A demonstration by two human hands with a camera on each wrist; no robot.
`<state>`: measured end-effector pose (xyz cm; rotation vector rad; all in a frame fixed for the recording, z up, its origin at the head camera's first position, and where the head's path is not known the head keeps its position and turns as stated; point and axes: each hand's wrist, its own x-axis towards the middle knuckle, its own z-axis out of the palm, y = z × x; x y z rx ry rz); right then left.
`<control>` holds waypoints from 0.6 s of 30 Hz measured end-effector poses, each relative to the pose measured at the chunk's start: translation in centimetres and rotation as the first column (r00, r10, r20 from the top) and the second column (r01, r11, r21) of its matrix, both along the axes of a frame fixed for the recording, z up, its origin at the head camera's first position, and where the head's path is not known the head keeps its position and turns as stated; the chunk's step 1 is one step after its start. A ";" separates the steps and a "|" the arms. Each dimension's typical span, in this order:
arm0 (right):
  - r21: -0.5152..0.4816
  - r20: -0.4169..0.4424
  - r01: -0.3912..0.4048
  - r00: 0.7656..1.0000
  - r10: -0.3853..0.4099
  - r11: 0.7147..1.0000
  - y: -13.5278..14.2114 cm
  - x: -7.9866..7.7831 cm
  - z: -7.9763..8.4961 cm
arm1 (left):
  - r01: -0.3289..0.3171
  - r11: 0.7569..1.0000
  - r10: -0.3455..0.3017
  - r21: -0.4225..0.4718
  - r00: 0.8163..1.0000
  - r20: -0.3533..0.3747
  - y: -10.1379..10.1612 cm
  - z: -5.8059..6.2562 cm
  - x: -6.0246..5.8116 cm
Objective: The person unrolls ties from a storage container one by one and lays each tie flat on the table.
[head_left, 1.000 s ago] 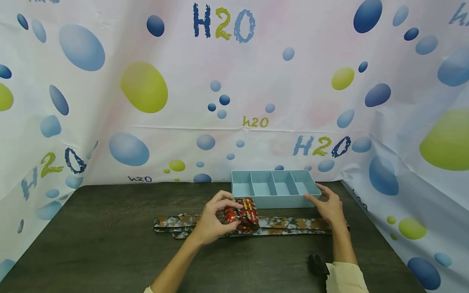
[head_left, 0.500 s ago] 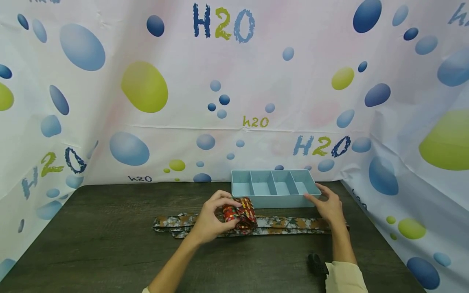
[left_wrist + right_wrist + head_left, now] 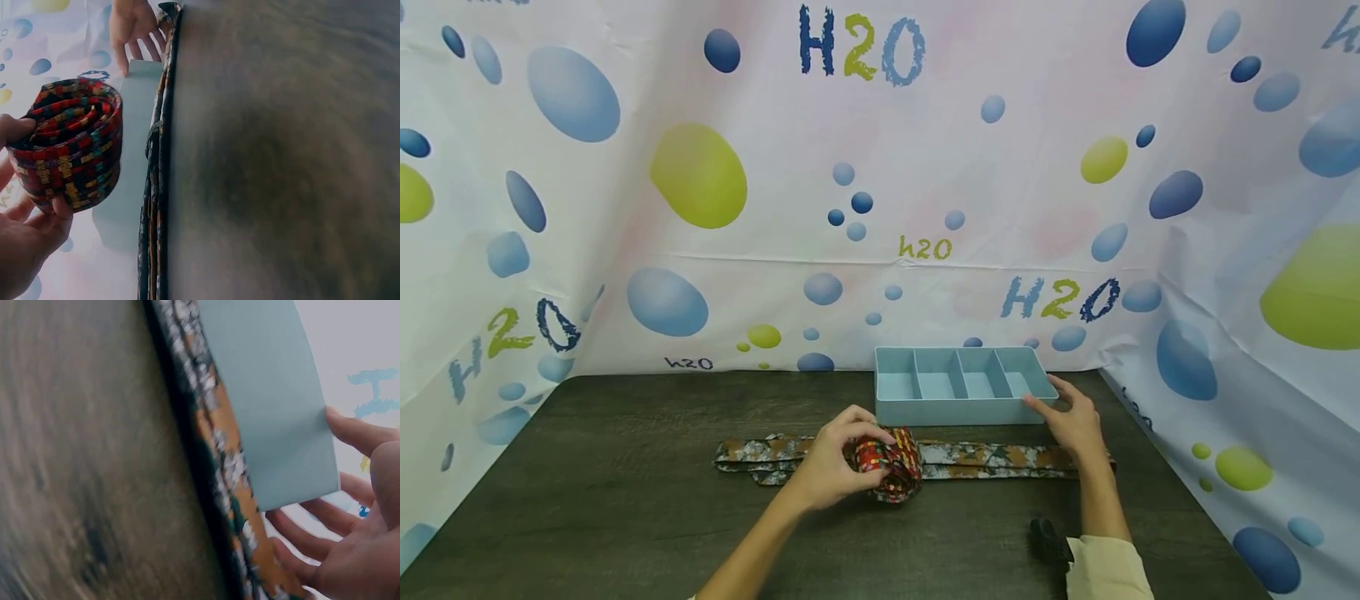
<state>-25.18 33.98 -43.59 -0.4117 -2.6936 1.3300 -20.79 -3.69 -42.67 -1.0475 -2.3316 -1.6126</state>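
A rolled-up necktie (image 3: 901, 483) in a red, yellow and dark woven pattern is pinched between the thumb and fingers of my left hand (image 3: 831, 462). In the left wrist view the spiral of the roll (image 3: 75, 156) shows at its end. It is held over a long folded necktie (image 3: 992, 458) with brown, white and dark blotches, which lies flat across the table. Behind that stands a pale blue divided box (image 3: 958, 412). My right hand (image 3: 1075, 425) holds the box's right end, thumb on the front rim and fingers round the end (image 3: 275, 412).
The dark wood-grain table (image 3: 625, 483) runs back to a white printed backdrop (image 3: 925, 167) just behind the box. The box has several compartments, with nothing seen in them. A black object (image 3: 1048, 542) sits beside my right wrist.
My left hand has brought the rolled necktie down and toward me, away from the box's front, and tilted it slightly. The right hand and the box have stayed in place.
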 end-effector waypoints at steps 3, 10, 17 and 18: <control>0.026 -0.006 -0.016 1.000 0.016 1.000 -0.4 0.1 0.3 | 0.013 0.999 -0.012 -0.049 1.000 0.028 -0.4 -0.1 0.0; 0.111 -0.155 0.033 0.988 -0.016 0.993 -1.4 1.1 1.3 | 0.073 0.990 -0.064 -0.123 0.996 0.069 -0.6 0.0 0.1; 0.132 -0.552 0.099 0.834 -0.010 0.986 -4.3 2.1 2.8 | 0.131 0.966 -0.111 -0.225 0.989 0.099 -0.7 -0.3 0.1; 0.141 -0.576 0.070 0.817 0.025 0.988 -4.9 2.2 3.1 | 0.134 0.964 -0.114 -0.231 0.988 0.100 -0.7 -0.4 0.1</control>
